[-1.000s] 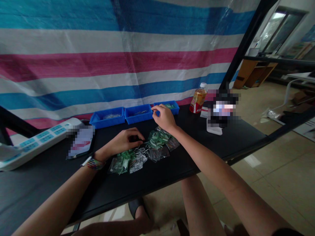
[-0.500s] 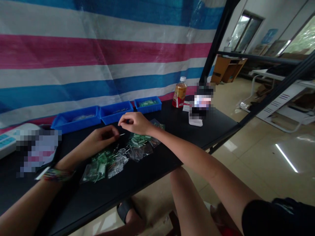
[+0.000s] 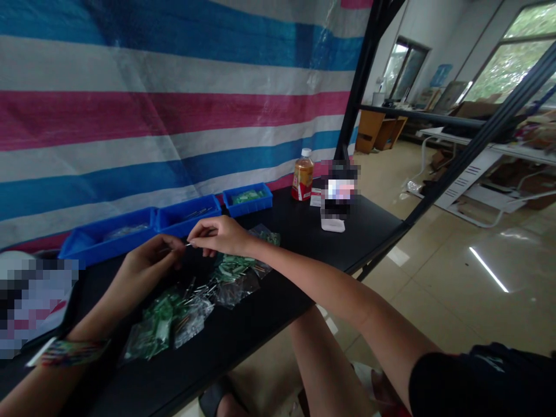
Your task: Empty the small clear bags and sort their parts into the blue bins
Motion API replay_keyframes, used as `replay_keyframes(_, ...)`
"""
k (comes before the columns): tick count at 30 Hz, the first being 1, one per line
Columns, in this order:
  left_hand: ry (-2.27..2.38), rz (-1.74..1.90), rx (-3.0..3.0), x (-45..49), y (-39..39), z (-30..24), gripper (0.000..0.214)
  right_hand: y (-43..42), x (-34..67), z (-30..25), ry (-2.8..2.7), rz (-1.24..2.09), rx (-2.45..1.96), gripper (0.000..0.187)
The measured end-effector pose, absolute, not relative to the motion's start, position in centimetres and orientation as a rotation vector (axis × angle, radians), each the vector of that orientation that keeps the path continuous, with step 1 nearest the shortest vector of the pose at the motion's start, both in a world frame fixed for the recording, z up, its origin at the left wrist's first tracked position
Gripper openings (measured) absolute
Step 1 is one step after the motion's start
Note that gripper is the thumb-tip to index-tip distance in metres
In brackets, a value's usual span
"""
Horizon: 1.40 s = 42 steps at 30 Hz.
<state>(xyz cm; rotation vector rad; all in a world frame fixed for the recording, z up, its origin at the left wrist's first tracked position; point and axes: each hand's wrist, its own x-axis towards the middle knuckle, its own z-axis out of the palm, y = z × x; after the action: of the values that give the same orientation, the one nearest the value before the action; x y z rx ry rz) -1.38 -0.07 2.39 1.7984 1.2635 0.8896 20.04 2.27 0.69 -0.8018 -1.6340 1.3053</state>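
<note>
Hands, one pair, bare: we list the left hand (image 3: 150, 269) as pinching a thin silvery rod (image 3: 188, 244), straight and smooth; the right hand (image 3: 221, 234) has its fingers curled at the rod's projecting end (whether they grip it, we cannot tell). The rod sits in the gap between both sets of fingertips, above the matte black flat desk (image 3: 299, 230).

Nearer the front: crinkled clear plastic bags (image 3: 158, 327) with green contents, loose slim silvery pins (image 3: 202, 291), and a heap of small green oblong pieces (image 3: 232, 268).

Along the back, by the striped, creased plastic sheet (image 3: 174, 116): three blue rectangular plastic trays (image 3: 254, 205), walls upright, tops open.

Margins: we note bare desk surface right of the bags, towards the amber bottle (image 3: 303, 176), and a strip between bags and straight front edge.
</note>
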Motion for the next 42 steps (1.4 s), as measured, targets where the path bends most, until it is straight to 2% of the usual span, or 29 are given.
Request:
replay_keyframes(4,1.281,0.876,1.658,-1.6,0.4,2.0,0.045,2.0,19.8,1.0,-1.646,1.188,-0.853,0.011)
replay_keyframes(10,1.254,0.895,1.526,-1.9,0.9,1.5,0.041,1.8,19.8,1.2,-1.659,1.085,-0.85,0.011)
replay_keyframes(14,1.2,0.959,1.521,-1.6,0.6,1.9,0.039,1.8,19.6,1.3,-1.514,1.185,-0.93,0.012)
replay_keyframes(20,1.263,0.961,1.664,-1.3,0.2,2.5,0.047,1.8,19.3,1.2,-1.362,1.368,-0.895,0.024)
replay_keyframes(29,1.263,0.941,1.407,-1.5,1.0,1.1,0.048,1.6,19.7,0.8,-1.537,1.124,-0.849,0.013)
replay_keyframes(36,1.172,0.992,1.465,-1.8,0.9,1.4,0.041,1.7,19.8,0.9,-1.483,1.193,-0.841,0.018)
replay_keyframes(42,1.109,1.052,1.536,-1.4,0.6,1.7,0.036,2.1,19.6,0.7,-1.358,1.346,-0.791,0.035)
